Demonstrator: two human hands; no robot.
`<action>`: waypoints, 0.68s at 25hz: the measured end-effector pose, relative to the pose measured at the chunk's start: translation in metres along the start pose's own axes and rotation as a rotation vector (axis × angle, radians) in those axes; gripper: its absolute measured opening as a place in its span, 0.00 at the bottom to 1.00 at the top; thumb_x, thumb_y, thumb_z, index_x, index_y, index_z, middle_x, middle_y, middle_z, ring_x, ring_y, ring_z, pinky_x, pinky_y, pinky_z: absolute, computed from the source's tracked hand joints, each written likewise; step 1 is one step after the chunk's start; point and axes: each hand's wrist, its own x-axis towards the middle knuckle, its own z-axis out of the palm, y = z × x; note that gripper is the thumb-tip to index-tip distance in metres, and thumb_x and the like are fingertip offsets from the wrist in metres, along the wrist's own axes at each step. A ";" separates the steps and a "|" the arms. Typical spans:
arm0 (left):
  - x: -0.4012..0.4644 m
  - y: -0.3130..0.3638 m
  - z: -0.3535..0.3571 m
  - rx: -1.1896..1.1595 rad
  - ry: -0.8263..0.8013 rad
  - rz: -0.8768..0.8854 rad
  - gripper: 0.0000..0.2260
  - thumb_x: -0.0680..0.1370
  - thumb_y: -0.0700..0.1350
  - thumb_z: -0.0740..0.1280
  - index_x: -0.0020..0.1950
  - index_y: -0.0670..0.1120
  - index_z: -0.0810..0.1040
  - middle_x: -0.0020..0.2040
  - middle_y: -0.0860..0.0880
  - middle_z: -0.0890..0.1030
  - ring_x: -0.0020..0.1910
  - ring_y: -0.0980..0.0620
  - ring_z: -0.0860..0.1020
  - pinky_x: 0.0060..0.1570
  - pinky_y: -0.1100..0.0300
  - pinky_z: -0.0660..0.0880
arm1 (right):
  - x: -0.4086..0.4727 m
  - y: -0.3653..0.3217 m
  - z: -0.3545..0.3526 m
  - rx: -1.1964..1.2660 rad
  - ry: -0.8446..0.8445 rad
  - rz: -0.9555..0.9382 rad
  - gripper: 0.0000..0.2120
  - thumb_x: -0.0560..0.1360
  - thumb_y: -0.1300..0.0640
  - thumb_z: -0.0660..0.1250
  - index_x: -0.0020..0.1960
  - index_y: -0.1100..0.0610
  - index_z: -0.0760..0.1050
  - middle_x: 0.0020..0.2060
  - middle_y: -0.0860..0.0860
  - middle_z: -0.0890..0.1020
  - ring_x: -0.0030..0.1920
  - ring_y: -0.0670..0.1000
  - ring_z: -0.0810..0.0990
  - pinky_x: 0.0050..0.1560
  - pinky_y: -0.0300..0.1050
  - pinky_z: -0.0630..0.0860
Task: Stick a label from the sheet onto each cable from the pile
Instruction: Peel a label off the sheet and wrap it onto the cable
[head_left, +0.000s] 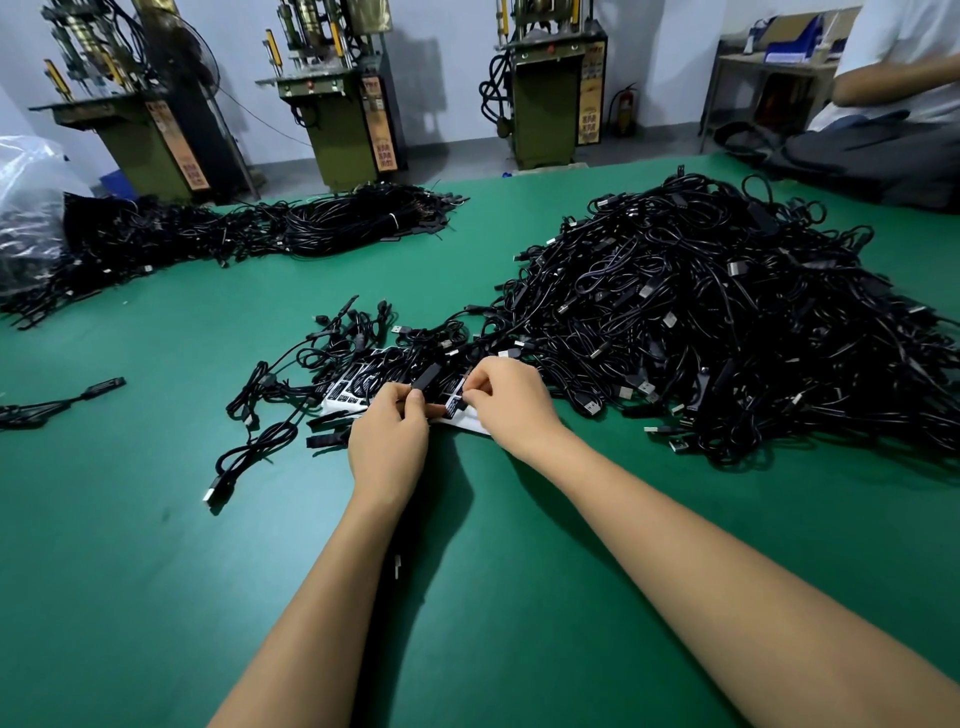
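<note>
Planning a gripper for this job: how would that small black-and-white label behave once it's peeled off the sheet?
The small black-and-white label, pinched by the right hand, looks thin, so probably floppy and very light. Being a sticker, it would likely cling to fingers.

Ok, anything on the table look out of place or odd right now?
Mostly no. The label sheet lies half buried under loose cables, so part of it is covered. One cable lies alone at the table's left edge, apart from the big pile.
</note>
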 end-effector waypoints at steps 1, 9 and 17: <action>0.000 0.000 0.000 -0.003 -0.002 0.001 0.07 0.80 0.49 0.58 0.44 0.53 0.72 0.36 0.63 0.83 0.41 0.56 0.79 0.40 0.59 0.69 | -0.002 0.002 -0.006 0.110 0.019 0.028 0.03 0.76 0.61 0.67 0.45 0.57 0.79 0.42 0.51 0.81 0.44 0.51 0.78 0.48 0.45 0.75; -0.003 0.004 -0.001 -0.172 -0.044 0.016 0.07 0.81 0.45 0.60 0.45 0.50 0.76 0.38 0.56 0.84 0.34 0.56 0.80 0.40 0.58 0.74 | -0.022 0.047 -0.065 1.145 -0.005 0.441 0.07 0.76 0.69 0.65 0.47 0.59 0.79 0.35 0.51 0.83 0.36 0.46 0.79 0.36 0.37 0.74; -0.029 0.036 0.021 -0.587 -0.444 -0.001 0.08 0.79 0.35 0.63 0.45 0.45 0.80 0.34 0.50 0.82 0.26 0.57 0.64 0.24 0.68 0.61 | -0.033 0.071 -0.070 1.484 -0.025 0.449 0.07 0.74 0.67 0.66 0.48 0.59 0.80 0.37 0.52 0.84 0.33 0.46 0.79 0.29 0.35 0.72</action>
